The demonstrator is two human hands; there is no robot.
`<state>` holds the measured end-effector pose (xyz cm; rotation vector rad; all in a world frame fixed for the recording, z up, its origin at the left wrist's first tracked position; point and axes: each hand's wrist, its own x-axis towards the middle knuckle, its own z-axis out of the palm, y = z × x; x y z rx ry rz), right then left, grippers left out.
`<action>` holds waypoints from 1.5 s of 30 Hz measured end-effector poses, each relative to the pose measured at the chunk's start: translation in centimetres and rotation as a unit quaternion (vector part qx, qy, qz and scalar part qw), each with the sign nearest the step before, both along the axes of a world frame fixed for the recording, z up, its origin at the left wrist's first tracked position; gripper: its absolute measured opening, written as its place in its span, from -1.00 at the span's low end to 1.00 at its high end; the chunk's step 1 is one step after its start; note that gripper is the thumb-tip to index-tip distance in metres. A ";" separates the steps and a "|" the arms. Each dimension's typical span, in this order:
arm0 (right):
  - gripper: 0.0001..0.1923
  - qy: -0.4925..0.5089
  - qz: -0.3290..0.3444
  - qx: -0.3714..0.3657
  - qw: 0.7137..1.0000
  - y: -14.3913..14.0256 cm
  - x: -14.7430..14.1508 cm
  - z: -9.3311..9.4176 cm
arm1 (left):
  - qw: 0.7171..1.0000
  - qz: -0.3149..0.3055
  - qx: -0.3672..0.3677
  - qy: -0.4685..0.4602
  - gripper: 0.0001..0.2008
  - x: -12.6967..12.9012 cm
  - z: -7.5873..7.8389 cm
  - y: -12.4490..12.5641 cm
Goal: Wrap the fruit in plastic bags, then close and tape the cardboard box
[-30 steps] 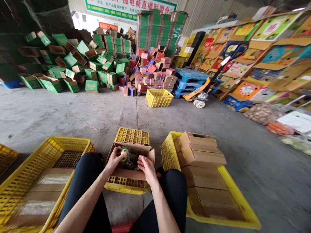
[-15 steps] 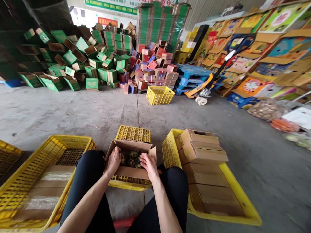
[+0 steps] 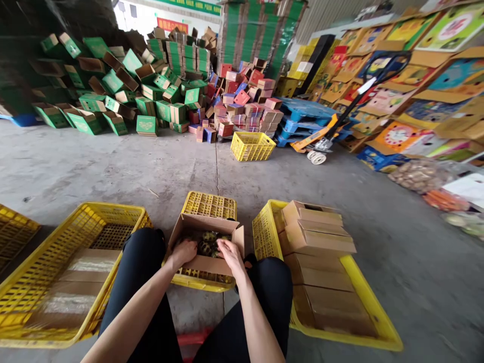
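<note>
An open cardboard box [image 3: 212,265] lies across an upturned yellow crate [image 3: 210,204] between my knees. Inside it are several round, dark things mottled with yellow [image 3: 207,243]; their kind is hard to make out. My left hand [image 3: 184,252] reaches over the box's near left side, its fingers bent loosely down at the contents, tips partly hidden. At the right end, my right hand [image 3: 230,254] has its fingers stretched out over the contents, touching or just above them. Neither hand shows anything gripped.
To my right a yellow crate [image 3: 391,330] holds several closed cardboard boxes [image 3: 321,237]. Taped boxes [image 3: 91,262] lie in the left crate [image 3: 81,214]. Farther off are another yellow crate [image 3: 253,147], a pallet jack [image 3: 321,143] and heaped green cartons [image 3: 146,125].
My left hand has moved from the box's left wall down and right, into the box over its contents. My right hand stays at the right end, shifted slightly inward. The view has tilted slightly.
</note>
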<state>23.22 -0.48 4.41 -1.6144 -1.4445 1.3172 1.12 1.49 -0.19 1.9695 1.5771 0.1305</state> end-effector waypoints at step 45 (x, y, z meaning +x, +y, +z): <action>-0.61 0.316 -0.101 -0.062 0.941 0.3 0.1 4.5 | 0.725 0.144 -0.201 -0.643 -0.36 0.1 5.2 -0.8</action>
